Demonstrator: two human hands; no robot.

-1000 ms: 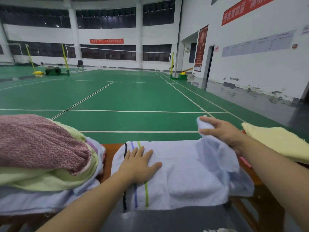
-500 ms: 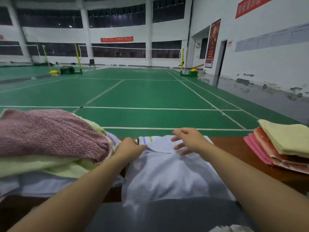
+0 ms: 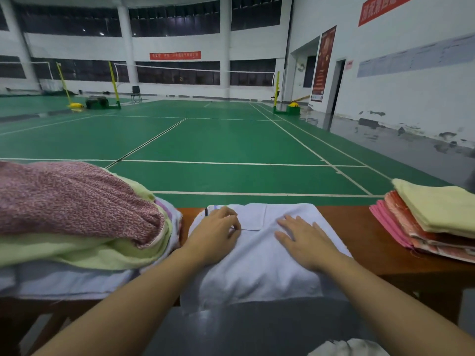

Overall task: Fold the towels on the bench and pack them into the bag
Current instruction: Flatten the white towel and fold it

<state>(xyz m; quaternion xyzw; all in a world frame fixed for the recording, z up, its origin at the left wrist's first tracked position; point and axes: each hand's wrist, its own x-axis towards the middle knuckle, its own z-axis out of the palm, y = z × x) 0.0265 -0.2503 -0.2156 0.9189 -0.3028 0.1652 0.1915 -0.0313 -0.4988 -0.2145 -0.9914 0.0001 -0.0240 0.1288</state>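
One white towel [image 3: 259, 255] lies at 6 o'clock on the bench [image 3: 352, 227], folded over on itself, near edge hanging off the front. Striped end just shows at its far-left corner. Left hand [image 3: 216, 235] rests on the left part, fingers curled at the fold's edge; whether they pinch cloth, cannot tell. Right hand [image 3: 305, 240] lies flat on the right part, fingers spread, pressing down.

Step in hand, as I judge: smoothing the fold just made. Next move likely calls for another fold, near edge brought up to far edge, corners matched, then a shift to the stack.

Unfolded heap [image 3: 77, 217] at 9 o'clock: pink on top, pale yellow and white beneath, touching the towel's left side. Folded stack [image 3: 431, 217] at 3 o'clock, yellow over orange and pink, well apart from the towel. No bag in view. Green court [image 3: 205, 145] beyond at 12.
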